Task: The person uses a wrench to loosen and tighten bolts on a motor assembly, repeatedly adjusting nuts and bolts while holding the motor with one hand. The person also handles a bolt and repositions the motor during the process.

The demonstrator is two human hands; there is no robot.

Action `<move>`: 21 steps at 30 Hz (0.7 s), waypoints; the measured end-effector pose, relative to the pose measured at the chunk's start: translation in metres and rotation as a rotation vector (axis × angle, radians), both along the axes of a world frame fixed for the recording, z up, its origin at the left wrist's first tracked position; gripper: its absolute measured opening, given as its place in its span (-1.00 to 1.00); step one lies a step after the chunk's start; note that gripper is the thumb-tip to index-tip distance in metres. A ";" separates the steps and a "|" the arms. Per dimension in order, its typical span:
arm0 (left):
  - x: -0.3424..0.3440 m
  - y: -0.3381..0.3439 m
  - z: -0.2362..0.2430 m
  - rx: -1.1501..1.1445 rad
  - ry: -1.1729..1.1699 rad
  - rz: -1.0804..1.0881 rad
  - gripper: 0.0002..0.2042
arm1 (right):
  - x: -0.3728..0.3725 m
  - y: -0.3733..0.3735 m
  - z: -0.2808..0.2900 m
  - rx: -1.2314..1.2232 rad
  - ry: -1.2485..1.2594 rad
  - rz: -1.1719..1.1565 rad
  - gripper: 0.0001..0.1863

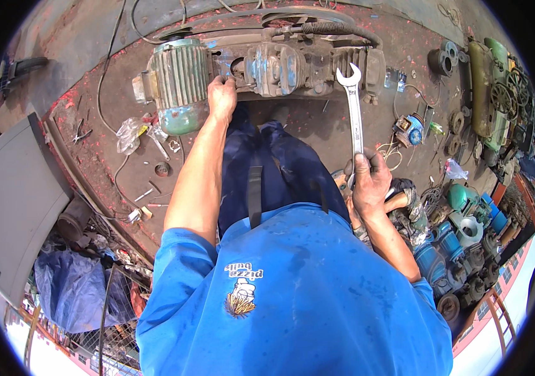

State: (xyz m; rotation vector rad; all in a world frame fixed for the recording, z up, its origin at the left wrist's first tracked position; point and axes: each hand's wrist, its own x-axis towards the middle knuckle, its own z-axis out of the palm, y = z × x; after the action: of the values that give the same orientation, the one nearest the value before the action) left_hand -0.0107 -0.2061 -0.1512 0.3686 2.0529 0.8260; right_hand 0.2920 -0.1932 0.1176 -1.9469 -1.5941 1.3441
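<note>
My right hand (371, 183) is wrapped round the lower end of a large silver open-end wrench (354, 113). Its open jaw points away from me, just in front of the right end of a greasy compressor unit. My left hand (222, 97) reaches to the machine's frame, between a green finned electric motor (181, 78) and the blue-marked, grey compressor cylinder (275, 69). Its fingers are curled in against the frame; what they grip is hidden. A ribbed hose (336, 29) runs along the far side of the machine, near the belt wheel.
Several old motors and pumps (449, 241) crowd the right side, with a green tank (482, 88) beyond. A small blue motor part (410, 130) and plastic bag (131, 135) lie on the dirt. Another person's patterned clothing (410, 194) partly shows beside my right forearm.
</note>
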 end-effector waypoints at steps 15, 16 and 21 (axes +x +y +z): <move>0.007 -0.007 0.075 0.082 0.462 -0.472 -0.64 | -0.012 0.001 0.000 -0.008 0.004 0.093 -0.74; 0.011 -0.021 0.068 0.048 0.414 -0.474 -0.63 | -0.013 0.002 0.001 -0.001 -0.001 0.092 -0.76; 0.033 -0.024 0.112 -0.002 0.023 -0.575 -0.61 | -0.017 0.001 -0.004 -0.036 -0.059 0.121 -0.74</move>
State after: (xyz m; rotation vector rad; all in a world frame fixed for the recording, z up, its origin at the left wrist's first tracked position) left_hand 0.0220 -0.2299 -0.0393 0.9159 1.8216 0.4646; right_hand 0.2746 -0.1920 0.1135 -1.9563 -1.7526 1.3808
